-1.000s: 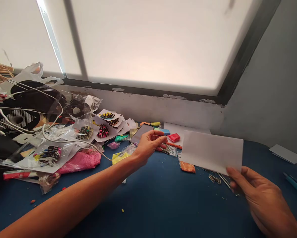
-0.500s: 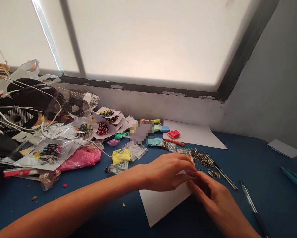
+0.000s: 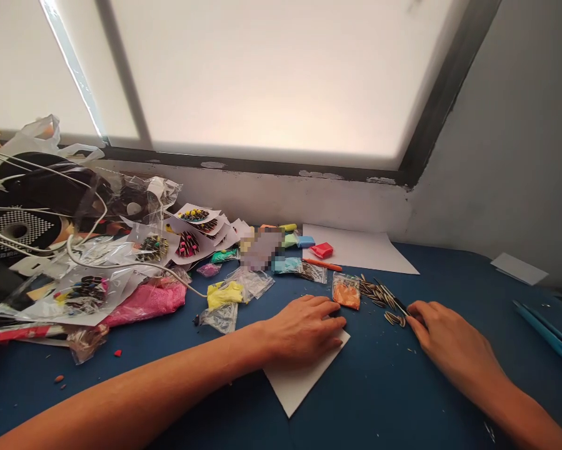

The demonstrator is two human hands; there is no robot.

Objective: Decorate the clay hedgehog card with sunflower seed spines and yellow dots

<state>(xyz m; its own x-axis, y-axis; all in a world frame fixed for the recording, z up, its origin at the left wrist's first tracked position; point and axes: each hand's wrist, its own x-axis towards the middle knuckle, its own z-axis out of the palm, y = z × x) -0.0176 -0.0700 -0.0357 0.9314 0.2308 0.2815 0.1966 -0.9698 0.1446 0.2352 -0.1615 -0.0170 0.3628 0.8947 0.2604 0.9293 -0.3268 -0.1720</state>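
My left hand (image 3: 306, 331) lies flat on a sheet of white paper (image 3: 292, 394), fingers slightly apart, covering most of it. A small clear bag of orange clay (image 3: 346, 294) lies just beyond those fingertips. At the right, my right hand (image 3: 449, 340) has its thumb and forefinger closed on the near part of a pair of slim tweezers (image 3: 399, 305). The tweezers' dark tip points away, beside a loose pile of striped sunflower seeds (image 3: 374, 290). The hand hides the rest of the tweezers.
Bagged yellow clay (image 3: 224, 294), a pink bag (image 3: 149, 300), a red packet (image 3: 321, 250) and an orange stick (image 3: 322, 264) lie beyond the left arm. Seed-decorated cards (image 3: 189, 245) and cables crowd the left. White sheets (image 3: 374, 250) and a blue object (image 3: 546, 331) lie rightward.
My right hand has left the orange clay bag and paper and moved right to grip the tweezers. My left hand has settled flat on the paper. The orange bag now lies on the table.
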